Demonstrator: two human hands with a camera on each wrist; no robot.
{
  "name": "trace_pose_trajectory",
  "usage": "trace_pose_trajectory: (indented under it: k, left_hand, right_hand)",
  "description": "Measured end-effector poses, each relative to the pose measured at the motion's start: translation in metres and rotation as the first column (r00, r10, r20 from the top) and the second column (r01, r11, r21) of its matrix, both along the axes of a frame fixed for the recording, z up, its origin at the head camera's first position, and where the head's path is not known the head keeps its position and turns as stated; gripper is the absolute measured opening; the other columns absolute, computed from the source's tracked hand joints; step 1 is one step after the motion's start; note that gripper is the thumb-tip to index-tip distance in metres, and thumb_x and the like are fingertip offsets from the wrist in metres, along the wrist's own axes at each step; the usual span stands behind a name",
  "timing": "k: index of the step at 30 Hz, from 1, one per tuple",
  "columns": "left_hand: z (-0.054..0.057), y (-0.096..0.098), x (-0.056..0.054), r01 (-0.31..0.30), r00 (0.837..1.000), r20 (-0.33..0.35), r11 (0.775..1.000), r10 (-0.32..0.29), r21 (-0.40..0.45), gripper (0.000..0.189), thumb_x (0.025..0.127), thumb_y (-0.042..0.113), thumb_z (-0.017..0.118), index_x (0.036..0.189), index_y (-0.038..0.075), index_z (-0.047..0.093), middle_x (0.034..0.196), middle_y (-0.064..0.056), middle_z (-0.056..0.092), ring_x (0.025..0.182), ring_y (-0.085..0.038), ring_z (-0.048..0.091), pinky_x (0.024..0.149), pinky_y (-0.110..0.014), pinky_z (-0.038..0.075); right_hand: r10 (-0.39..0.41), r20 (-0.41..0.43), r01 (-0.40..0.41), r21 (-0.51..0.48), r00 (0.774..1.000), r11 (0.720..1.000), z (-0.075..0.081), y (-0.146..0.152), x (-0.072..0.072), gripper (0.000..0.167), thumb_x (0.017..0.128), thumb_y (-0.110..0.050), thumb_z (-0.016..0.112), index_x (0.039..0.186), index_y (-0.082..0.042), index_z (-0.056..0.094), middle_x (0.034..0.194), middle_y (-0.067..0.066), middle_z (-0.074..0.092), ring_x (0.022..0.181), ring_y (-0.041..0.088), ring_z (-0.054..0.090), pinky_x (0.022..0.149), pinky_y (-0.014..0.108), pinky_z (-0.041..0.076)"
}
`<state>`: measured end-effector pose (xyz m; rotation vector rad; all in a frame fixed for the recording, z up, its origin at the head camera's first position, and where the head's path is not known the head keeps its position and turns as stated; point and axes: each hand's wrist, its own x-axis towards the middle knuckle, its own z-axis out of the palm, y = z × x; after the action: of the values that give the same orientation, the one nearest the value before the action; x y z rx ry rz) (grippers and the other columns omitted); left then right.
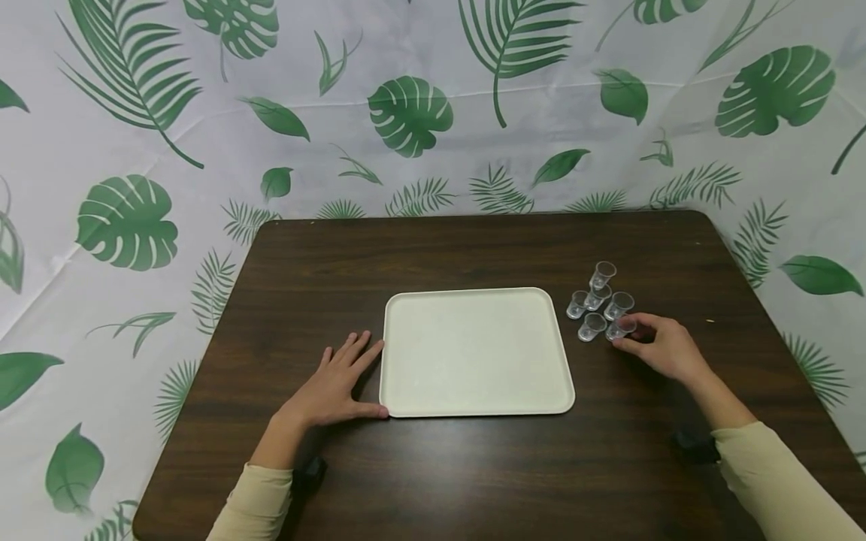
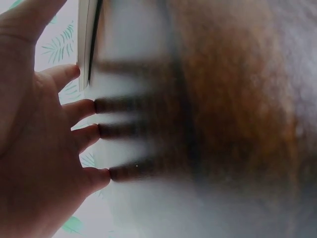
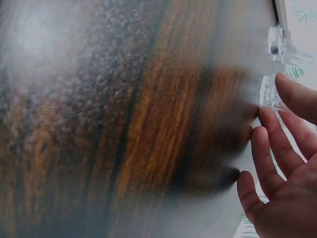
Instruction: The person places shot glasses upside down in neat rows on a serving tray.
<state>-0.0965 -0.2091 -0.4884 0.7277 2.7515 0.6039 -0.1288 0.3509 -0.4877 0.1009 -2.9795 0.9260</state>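
Spread out on the table, my left hand (image 1: 330, 387) has its thumb and index fingertips at the left edge of a cream rectangular tray (image 1: 476, 353). In the left wrist view the fingers of this hand (image 2: 44, 129) are straight and hold nothing. My right hand (image 1: 666, 347) pinches a small clear plastic cup (image 1: 618, 330) between thumb and fingers, to the right of the tray. The right wrist view shows this cup (image 3: 268, 92) upright at the thumb tip, low at the table surface. Several like cups (image 1: 598, 297) stand close beside it.
The dark wood-grain table (image 1: 433, 473) has rounded corners. Behind it hangs a white cloth (image 1: 325, 143) printed with green leaves. One cup (image 1: 602, 275) stands farthest back in the group. A second cup (image 3: 275, 43) appears near the held one in the right wrist view.
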Motion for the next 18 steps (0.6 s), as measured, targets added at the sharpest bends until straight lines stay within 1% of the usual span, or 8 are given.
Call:
trace_pose_trajectory:
  k: [9, 11, 14, 18]
  left_hand:
    - [0.0001, 0.0003, 0.0002, 0.003, 1.0, 0.004, 1.0, -0.003, -0.008, 0.112, 0.072, 0.076, 0.066, 0.158, 0.021, 0.021, 0.163, -0.014, 0.014, 0.148, -0.037, 0.008, 0.109, -0.07, 0.008]
    - [0.0001, 0.0003, 0.0004, 0.003, 1.0, 0.004, 1.0, -0.003, -0.006, 0.112, 0.072, 0.076, 0.066, 0.158, 0.021, 0.021, 0.163, -0.014, 0.014, 0.148, -0.037, 0.008, 0.109, -0.07, 0.008]
    - [-0.0003, 0.0003, 0.0008, 0.003, 1.0, 0.003, 1.0, -0.003, -0.002, 0.112, 0.072, 0.076, 0.066, 0.158, 0.021, 0.021, 0.163, -0.014, 0.014, 0.148, -0.037, 0.008, 0.109, -0.071, 0.008]
    - [-0.0007, 0.0004, 0.0014, 0.001, 1.0, 0.008, 1.0, -0.001, 0.004, 0.111, 0.073, 0.075, 0.067, 0.158, 0.021, 0.021, 0.163, -0.014, 0.013, 0.149, -0.037, 0.008, 0.109, -0.07, 0.008]
  right_hand:
    - [0.029, -0.012, -0.03, -0.019, 0.999, 0.999, 0.0001, 0.004, 0.0013, 0.037, 0.085, -0.026, 0.079, 0.11, -0.002, 0.068, 0.095, 0.017, 0.069, 0.087, 0.033, 0.063, 0.073, 0.043, 0.044]
    - [0.035, -0.017, -0.036, -0.022, 0.999, 0.999, 0.0012, 0.0046, 0.002, 0.036, 0.085, -0.026, 0.079, 0.11, -0.002, 0.067, 0.094, 0.016, 0.069, 0.087, 0.033, 0.064, 0.073, 0.04, 0.044]
    - [0.04, -0.022, -0.04, -0.031, 0.999, 0.999, 0.0031, 0.0059, 0.0034, 0.036, 0.086, -0.024, 0.078, 0.11, 0.0, 0.066, 0.093, 0.016, 0.07, 0.086, 0.033, 0.065, 0.072, 0.032, 0.044]
    - [0.033, -0.023, -0.034, -0.043, 0.999, 0.999, 0.0056, 0.0085, 0.0053, 0.036, 0.087, -0.024, 0.077, 0.11, 0.001, 0.064, 0.095, 0.018, 0.07, 0.091, 0.038, 0.065, 0.071, 0.024, 0.043]
